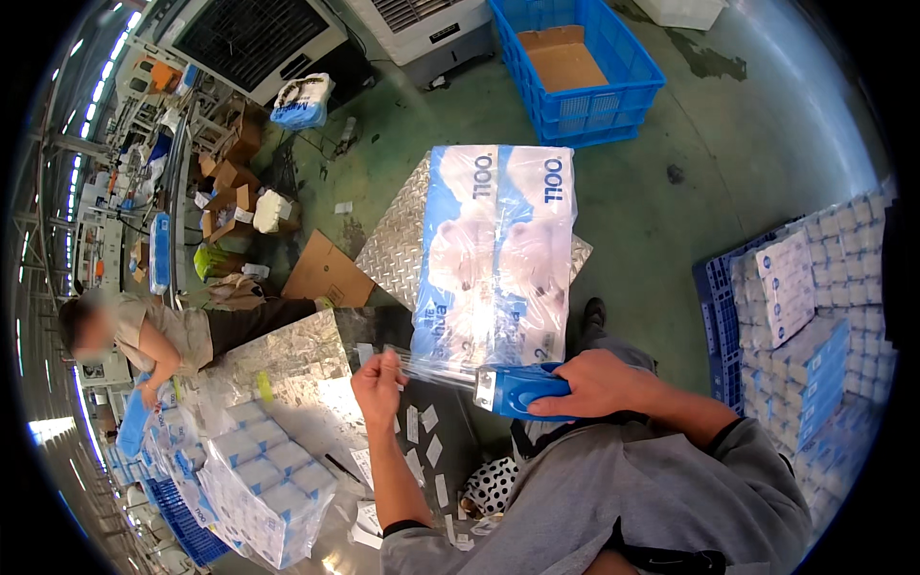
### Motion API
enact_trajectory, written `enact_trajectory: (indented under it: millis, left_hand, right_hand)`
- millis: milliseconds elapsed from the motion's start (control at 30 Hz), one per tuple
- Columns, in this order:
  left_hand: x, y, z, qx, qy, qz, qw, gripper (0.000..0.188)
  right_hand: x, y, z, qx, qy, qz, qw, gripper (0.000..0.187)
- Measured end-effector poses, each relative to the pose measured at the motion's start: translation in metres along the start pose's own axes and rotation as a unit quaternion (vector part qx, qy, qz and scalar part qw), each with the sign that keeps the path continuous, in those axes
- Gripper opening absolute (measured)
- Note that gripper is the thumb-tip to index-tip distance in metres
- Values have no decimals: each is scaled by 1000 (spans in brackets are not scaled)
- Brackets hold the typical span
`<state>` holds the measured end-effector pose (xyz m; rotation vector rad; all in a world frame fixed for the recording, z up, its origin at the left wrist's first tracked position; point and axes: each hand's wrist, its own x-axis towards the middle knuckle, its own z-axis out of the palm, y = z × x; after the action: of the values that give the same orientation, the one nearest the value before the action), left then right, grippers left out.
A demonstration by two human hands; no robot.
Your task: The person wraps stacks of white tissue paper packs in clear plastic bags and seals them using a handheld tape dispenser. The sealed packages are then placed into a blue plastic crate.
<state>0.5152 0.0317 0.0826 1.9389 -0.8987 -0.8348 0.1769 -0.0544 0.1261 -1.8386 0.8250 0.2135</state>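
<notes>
My right hand (604, 385) is wrapped round a blue hand-held bag sealer (522, 391) with a metal front, at the near edge of a large clear-wrapped pack (494, 259). Inside the clear wrap stand two white and blue packages side by side. To the left, my left hand (379, 379) is closed in a pinch on the clear plastic film (431, 369). The film is stretched from its fingers to the front of the sealer, along the pack's near end. The pack rests on a patterned metal plate (393, 251).
A blue crate (580, 103) stands on the floor beyond the pack. Stacked packs fill a blue pallet (721, 331) at right. At left, a co-worker (158, 335) leans near a metal table (287, 355) bearing more wrapped packs (268, 479). Cardboard (328, 271) lies beyond it.
</notes>
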Motion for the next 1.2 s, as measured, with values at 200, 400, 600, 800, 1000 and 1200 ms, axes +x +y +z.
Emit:
enact_trajectory:
  millis: [200, 400, 600, 800, 1000, 1200]
  left_hand:
    - [52, -50, -28, 67, 94, 25, 993, 38]
    - [88, -75, 4, 171, 48, 50, 983, 39]
    - [97, -177, 45, 29, -102, -3, 994, 30]
    - [100, -266, 5, 135, -110, -13, 985, 38]
    - [27, -23, 73, 194, 76, 158, 965, 49]
    - [-7, -29, 111, 332, -11, 291, 897, 64]
  right_hand:
    - [6, -6, -19, 22, -17, 38, 999, 75]
    - [16, -4, -17, 98, 9, 88, 991, 69]
    - [18, 19, -2, 55, 15, 126, 990, 72]
    - [20, 21, 1, 73, 7, 101, 992, 73]
    - [19, 35, -4, 105, 6, 118, 987, 69]
    - [11, 33, -10, 119, -18, 93, 988, 65]
